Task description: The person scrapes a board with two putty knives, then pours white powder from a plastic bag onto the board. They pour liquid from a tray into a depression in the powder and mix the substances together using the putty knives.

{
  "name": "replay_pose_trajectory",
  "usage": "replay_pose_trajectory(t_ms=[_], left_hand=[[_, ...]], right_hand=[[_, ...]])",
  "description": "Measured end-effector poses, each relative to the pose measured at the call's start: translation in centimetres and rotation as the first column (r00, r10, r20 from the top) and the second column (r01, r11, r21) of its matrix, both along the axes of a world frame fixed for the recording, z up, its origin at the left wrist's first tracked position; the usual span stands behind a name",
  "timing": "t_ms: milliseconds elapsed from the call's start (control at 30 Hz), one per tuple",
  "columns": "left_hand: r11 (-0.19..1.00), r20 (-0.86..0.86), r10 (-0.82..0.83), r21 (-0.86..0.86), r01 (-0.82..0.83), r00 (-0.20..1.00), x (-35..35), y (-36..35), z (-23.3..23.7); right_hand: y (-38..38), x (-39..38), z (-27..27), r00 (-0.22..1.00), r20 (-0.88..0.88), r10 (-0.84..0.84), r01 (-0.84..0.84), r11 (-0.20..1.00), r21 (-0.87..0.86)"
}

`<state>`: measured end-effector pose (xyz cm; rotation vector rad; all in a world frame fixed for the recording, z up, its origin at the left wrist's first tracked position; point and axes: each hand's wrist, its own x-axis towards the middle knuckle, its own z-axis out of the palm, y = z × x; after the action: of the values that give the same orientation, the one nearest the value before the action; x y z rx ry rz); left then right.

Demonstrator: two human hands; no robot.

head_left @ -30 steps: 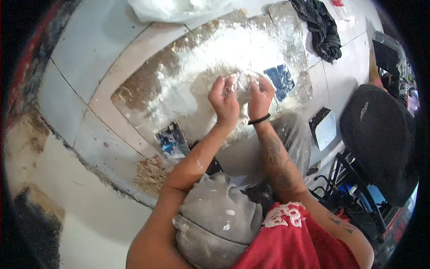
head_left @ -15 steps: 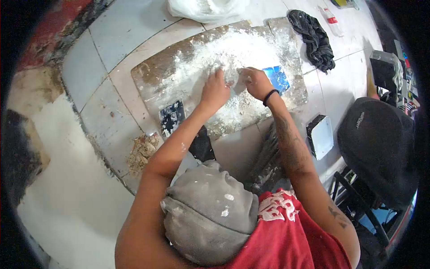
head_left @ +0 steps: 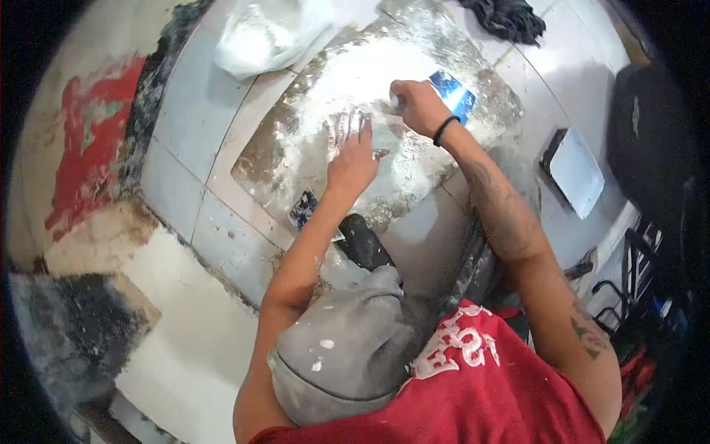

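Powder coats the board at upper centre; your left hand lies flat, released; your right hand clenches beside a scraper.

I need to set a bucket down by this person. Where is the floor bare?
Bare tiles lie left of the powdered board, below the plastic bag. A narrower strip runs between the board and the white tray. The board itself is crowded: left hand, right hand, powder, blue scraper.
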<state>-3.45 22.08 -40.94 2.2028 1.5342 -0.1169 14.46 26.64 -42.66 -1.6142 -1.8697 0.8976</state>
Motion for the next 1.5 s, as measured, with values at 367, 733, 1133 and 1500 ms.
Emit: replay_pose_trajectory(t_ms=[367,733,1133,1500], left_hand=[[0.983,0.351,0.037,0.154,-0.097,0.936,-3.6,-1.2,-0.2],[0.999,0.124,-0.050,0.023,0.048,0.991,-2.2,-1.2,-0.3],[0.995,0.138,-0.095,0.054,0.088,0.986,-1.5,0.3,-0.8],[0.961,0.123,-0.249,0.158,0.228,0.961,-2.7,-0.2,-0.1]], right_hand=[[-1.7,-3.7,-2.6,0.923,0.122,0.365,-0.369,0.929,0.013],[-1.1,-4.2,0.5,0.909,0.225,0.350,-0.372,0.926,0.061],[-1.0,-2.8,-0.6,0.925,0.194,0.327,-0.338,0.941,0.022],[-1.6,-2.8,-0.6,0.887,0.263,0.379,-0.350,0.924,-0.152]])
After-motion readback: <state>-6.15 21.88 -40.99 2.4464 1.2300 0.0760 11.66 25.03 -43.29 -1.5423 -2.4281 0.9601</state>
